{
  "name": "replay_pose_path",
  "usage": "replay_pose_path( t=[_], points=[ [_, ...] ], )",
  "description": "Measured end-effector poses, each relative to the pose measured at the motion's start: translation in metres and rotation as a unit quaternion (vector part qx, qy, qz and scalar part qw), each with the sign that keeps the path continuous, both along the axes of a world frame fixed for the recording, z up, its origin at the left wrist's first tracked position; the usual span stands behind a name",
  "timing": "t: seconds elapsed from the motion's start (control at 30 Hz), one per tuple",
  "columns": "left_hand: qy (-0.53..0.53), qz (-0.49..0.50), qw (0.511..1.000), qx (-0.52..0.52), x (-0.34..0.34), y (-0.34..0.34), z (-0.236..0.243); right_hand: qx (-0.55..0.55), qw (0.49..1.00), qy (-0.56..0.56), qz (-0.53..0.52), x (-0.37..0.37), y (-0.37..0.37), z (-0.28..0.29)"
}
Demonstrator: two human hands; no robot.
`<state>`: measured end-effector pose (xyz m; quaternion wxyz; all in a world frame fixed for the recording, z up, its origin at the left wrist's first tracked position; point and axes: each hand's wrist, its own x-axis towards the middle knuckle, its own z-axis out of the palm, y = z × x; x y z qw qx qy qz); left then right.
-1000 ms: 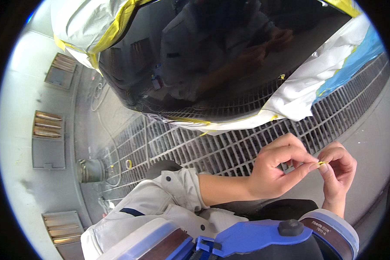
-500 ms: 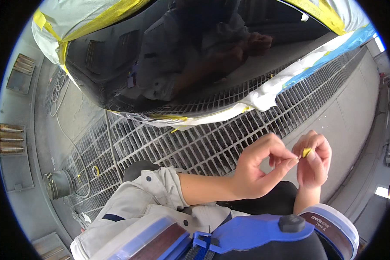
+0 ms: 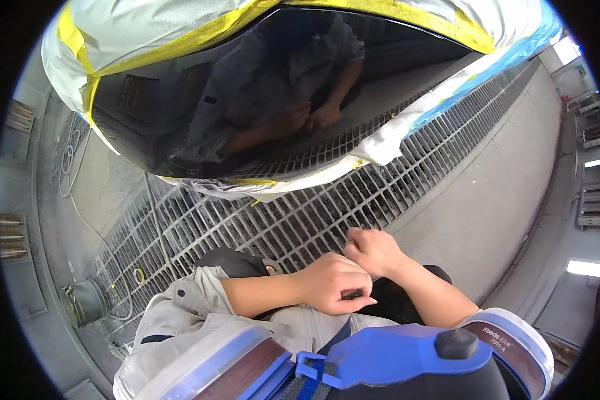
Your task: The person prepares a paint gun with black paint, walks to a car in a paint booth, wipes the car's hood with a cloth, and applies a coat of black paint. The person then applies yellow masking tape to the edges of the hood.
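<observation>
My left hand (image 3: 335, 283) is curled in front of my lap, its thumb and fingers drawn together around a small gap. Touching it or just beyond it, my right hand (image 3: 375, 252) is closed with the knuckles up. Whatever either hand may hold is hidden. Beyond them stands a glossy black curved panel (image 3: 180, 127) that mirrors my arms. White masking sheet (image 3: 380, 148) and yellow tape (image 3: 180, 50) border this panel.
Metal floor grating (image 3: 313, 217) runs beneath the panel. A hose (image 3: 70, 157) lies at the left, near a grey cylindrical container (image 3: 87, 303) and a yellow tape ring (image 3: 139, 277). A blue respirator (image 3: 393, 357) with side filters fills the lower edge.
Both hands have moved left and nearer my lap, and the right hand has turned over. The small yellow piece at my right fingertips is no longer visible. My view has shifted slightly.
</observation>
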<state>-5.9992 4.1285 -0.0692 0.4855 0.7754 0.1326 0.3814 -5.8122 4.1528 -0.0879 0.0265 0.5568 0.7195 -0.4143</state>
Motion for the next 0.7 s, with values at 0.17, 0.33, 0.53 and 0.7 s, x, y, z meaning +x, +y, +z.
replay_pose_path(
  t=[0.17,0.33,0.53,0.7],
  points=[
    [0.041,-0.098,0.994,0.016,0.009,-0.003,-0.007,-0.067,0.991,-0.059,0.101,-0.021,-0.001,-0.036],
    [0.115,-0.095,0.988,0.045,0.003,0.006,-0.009,-0.042,0.989,-0.085,0.112,-0.018,0.006,-0.029],
    [0.143,-0.111,0.983,0.021,0.0,0.003,-0.01,-0.006,0.993,-0.075,0.085,-0.02,0.01,-0.014],
    [0.13,-0.143,0.981,-0.021,0.003,0.002,-0.014,0.035,0.994,-0.041,0.093,-0.016,0.003,-0.028]
  ],
)
